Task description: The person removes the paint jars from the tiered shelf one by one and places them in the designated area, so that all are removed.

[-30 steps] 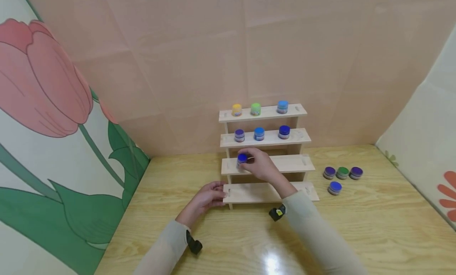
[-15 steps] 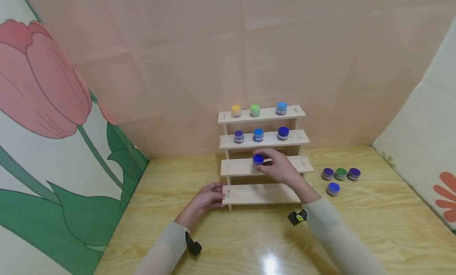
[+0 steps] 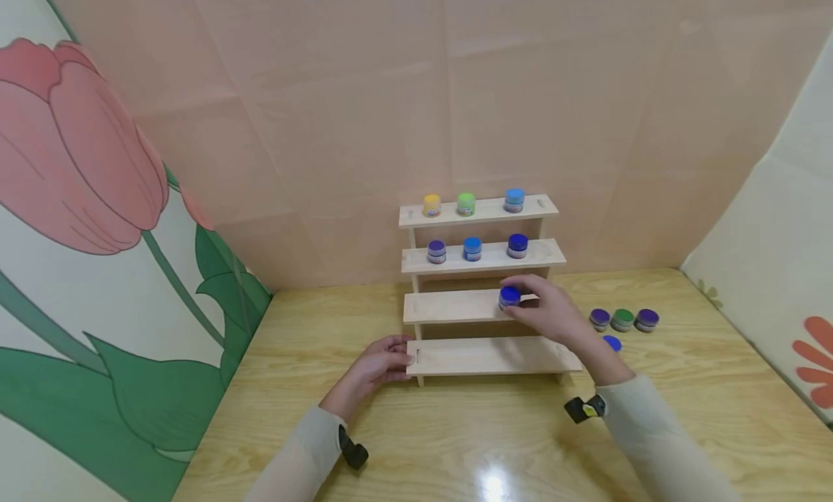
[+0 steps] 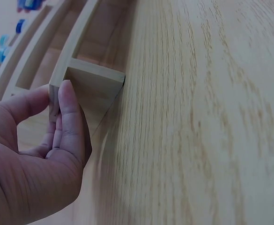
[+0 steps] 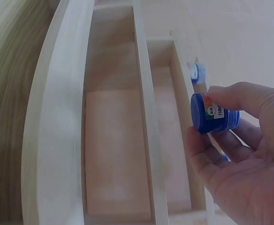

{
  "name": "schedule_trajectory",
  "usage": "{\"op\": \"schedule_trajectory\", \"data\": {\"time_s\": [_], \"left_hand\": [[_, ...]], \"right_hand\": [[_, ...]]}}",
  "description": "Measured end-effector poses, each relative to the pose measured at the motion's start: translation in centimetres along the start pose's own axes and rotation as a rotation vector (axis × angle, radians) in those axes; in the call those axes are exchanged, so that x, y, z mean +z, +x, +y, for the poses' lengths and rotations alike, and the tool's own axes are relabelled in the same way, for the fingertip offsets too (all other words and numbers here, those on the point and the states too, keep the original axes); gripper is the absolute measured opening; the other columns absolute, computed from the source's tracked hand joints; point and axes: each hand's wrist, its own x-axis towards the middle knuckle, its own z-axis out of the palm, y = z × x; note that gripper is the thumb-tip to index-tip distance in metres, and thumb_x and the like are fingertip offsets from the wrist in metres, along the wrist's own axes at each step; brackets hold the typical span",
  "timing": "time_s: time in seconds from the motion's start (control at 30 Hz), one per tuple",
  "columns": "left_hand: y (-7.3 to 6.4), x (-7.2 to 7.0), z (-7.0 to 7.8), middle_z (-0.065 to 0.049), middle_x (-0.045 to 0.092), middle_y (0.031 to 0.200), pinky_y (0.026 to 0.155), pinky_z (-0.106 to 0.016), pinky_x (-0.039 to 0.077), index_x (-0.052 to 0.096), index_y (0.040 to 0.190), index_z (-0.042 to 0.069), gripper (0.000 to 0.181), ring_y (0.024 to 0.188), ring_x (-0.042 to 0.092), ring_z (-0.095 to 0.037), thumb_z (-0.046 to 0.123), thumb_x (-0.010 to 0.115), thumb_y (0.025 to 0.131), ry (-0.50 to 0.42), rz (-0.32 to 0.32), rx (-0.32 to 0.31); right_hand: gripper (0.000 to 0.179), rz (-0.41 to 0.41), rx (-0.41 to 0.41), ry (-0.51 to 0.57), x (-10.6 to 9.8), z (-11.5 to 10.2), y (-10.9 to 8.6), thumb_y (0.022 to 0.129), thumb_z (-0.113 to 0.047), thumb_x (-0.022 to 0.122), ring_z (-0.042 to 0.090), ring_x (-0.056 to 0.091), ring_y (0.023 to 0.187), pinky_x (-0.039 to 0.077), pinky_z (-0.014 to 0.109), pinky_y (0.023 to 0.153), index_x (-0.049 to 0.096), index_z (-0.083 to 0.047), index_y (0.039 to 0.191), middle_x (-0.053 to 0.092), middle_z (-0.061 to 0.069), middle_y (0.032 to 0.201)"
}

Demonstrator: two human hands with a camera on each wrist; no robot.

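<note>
A small blue paint jar (image 3: pixel 510 297) is pinched between the thumb and fingers of my right hand (image 3: pixel 549 310), at the right part of the third tier of a wooden step rack (image 3: pixel 481 355). The right wrist view shows the same jar (image 5: pixel 209 112) tipped sideways in that view, with a coloured label; whether its base touches the board cannot be told. My left hand (image 3: pixel 377 364) grips the left end of the lowest board, thumb on one face and fingers on the other, as the left wrist view shows at the board's end (image 4: pixel 55 98).
The top tier bears yellow (image 3: pixel 432 205), light green (image 3: pixel 466 204) and light blue (image 3: pixel 514 200) jars. On the second stand purple (image 3: pixel 437 252), blue (image 3: pixel 472 249) and dark blue (image 3: pixel 518 246) ones. Several more, including a green-lidded jar (image 3: pixel 622 320), sit on the table right of the rack.
My right hand has carried the blue paint jar rightward along the third tier, from its left end to its right part. The left hand stays on the lowest board.
</note>
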Motion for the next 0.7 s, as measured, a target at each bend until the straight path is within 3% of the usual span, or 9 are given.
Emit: {"op": "schedule_trajectory", "data": {"time_s": [0.47,0.7], "left_hand": [[0.0,0.0,-0.1,-0.006,0.055,0.103,0.065,-0.025,0.060,0.049,0.142,-0.003,0.054,0.081,0.063,-0.016,-0.002,0.067,0.091,0.007,0.004,-0.004],[0.0,0.1,0.1,-0.006,0.056,0.104,0.065,-0.025,0.060,0.048,0.143,-0.004,0.056,0.082,0.063,-0.017,-0.003,0.067,0.090,0.011,0.005,0.001]], "right_hand": [[0.050,0.012,0.066,-0.086,-4.3,3.0,-3.2,0.096,-0.021,0.071,0.042,0.058,0.121,0.056,0.049,0.095,0.055,-0.004,0.140,0.058,0.022,0.134],[0.052,0.059,0.041,-0.133,-6.2,4.0,-4.6,0.097,-0.023,0.071,0.041,0.059,0.117,0.058,0.042,0.091,0.055,-0.001,0.141,0.060,0.023,0.131]]}}
